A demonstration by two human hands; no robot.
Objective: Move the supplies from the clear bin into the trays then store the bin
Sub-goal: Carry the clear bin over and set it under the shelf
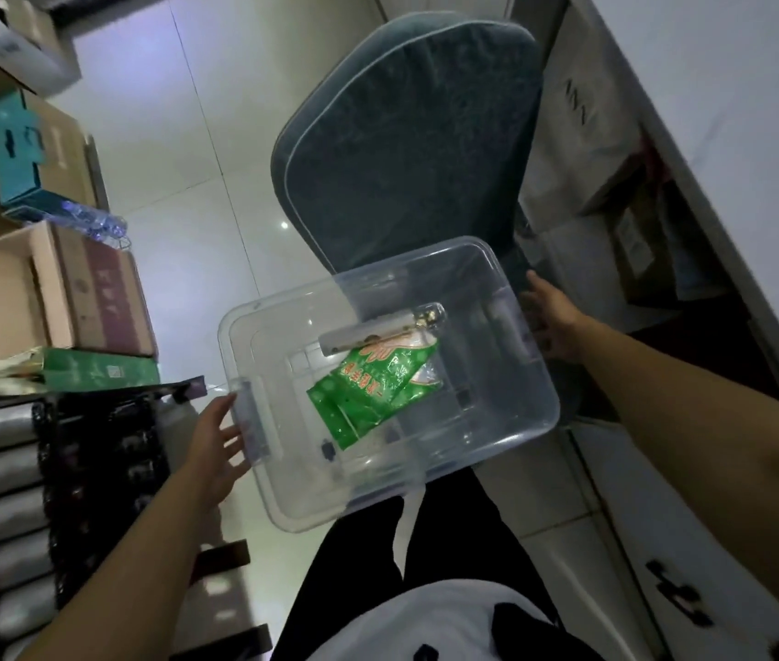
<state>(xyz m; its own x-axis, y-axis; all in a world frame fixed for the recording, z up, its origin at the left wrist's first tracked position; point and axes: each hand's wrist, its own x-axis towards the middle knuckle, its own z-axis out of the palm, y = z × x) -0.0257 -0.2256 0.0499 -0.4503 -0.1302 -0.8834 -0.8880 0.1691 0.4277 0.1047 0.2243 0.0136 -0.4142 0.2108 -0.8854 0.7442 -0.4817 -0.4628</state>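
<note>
The clear bin (511, 422) sits mid-frame, held between both hands. The left hand (218, 446), at eight o'clock of the bin, presses straight, spread fingers against its handle end. The right hand (552, 317), at two o'clock, touches the far end; its finger curl is hidden, so I cannot tell its grip. Inside lie a green packet (373, 388) and, probably, a clear slim case (378, 333). A grey chair (406, 136) stands at twelve o'clock.

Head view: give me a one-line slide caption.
Both hands, left and right, at the ends of a clear bin holding a green packet.
</note>
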